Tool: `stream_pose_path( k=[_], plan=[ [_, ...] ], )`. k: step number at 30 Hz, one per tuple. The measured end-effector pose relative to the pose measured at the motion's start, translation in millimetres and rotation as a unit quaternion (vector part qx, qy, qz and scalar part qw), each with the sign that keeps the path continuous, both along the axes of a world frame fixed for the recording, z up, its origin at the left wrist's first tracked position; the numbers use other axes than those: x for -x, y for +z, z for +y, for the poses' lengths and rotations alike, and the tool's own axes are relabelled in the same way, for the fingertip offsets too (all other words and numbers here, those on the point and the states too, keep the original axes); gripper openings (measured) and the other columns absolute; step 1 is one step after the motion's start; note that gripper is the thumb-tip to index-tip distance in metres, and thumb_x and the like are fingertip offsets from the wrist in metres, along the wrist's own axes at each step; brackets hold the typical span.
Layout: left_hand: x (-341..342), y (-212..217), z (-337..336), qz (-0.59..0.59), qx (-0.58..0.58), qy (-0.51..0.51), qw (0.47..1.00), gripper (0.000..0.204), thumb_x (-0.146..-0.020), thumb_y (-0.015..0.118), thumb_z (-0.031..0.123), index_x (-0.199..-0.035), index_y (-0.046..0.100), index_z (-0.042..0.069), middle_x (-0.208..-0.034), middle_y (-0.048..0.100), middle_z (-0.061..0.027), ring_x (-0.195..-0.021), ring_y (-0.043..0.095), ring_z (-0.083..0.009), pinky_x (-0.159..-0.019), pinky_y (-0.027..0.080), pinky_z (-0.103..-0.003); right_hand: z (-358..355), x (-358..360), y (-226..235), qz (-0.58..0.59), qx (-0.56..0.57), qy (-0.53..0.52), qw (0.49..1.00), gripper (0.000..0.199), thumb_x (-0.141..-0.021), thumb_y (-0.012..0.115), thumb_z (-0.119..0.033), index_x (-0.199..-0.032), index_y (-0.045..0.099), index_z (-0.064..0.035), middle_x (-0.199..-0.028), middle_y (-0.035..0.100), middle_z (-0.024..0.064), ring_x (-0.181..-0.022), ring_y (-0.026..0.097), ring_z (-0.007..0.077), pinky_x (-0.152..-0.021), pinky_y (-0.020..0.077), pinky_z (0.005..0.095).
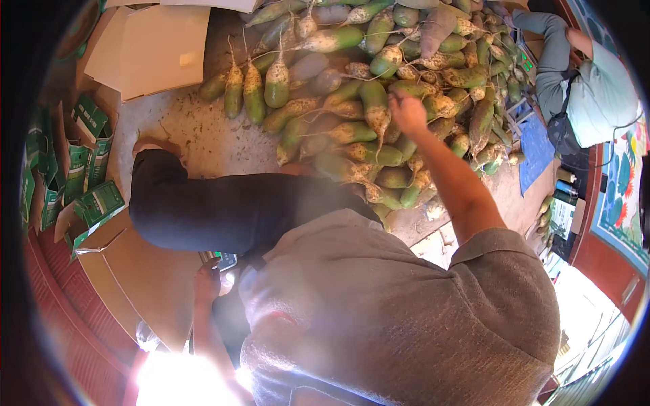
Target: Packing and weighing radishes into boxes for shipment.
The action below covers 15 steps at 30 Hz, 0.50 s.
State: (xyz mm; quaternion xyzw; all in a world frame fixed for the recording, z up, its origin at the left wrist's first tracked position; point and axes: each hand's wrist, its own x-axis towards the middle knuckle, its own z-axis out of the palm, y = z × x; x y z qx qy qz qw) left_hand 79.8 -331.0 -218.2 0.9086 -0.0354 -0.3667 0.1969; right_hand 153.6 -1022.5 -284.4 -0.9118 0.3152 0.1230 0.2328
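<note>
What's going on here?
A person crouches or sits by a big heap of green radishes, bent over it. Their right hand is at the heap, beside one plump radish; whether it grips anything is unclear. The left hand is low by the dark-trousered leg, near a small screened device. A co-worker in a pale top is at the heap's far right.

The radishes (374,105) are showing smooth skin with rough, matt patches; the shirt (406,304) is looking like coarse cloth, the box (159,51) like smooth matt cardboard, and the floor (203,139) is appearing rough.
</note>
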Motion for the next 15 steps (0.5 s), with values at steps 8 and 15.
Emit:
stream_pose_path(
  k=[8, 15],
  plan=[
    [4.2, 16.2, -14.6, 0.016, -0.016, 0.057, 0.998, 0.031, -0.092, 0.056, 0.008, -0.121, 0.066, 0.007, -0.118, 0.07, -0.0149, -0.101, 0.07, -0.0301, -0.089, 0.054, -0.04, -80.7, -46.5, -28.0, 0.273, 0.224, 0.361, 0.863, 0.088, -0.08, 0.077, -0.028, -0.152, 0.03, -0.011, -0.152, 0.034, 0.0106, -0.145, 0.025, 0.0287, -0.115, 0.028, 0.0444],
    [19.7, 22.8, -16.2, 0.041, -0.031, 0.093, 0.994, 0.034, -0.095, 0.056, 0.011, -0.127, 0.064, 0.006, -0.116, 0.07, -0.0155, -0.103, 0.07, -0.0282, -0.089, 0.053, -0.039, -81.8, -61.4, -49.2, 0.245, 0.262, 0.409, 0.839, 0.095, -0.069, 0.086, -0.024, -0.149, 0.036, -0.0131, -0.144, 0.048, 0.0069, -0.14, 0.036, 0.0255, -0.118, 0.0244, 0.0422]
  ],
)
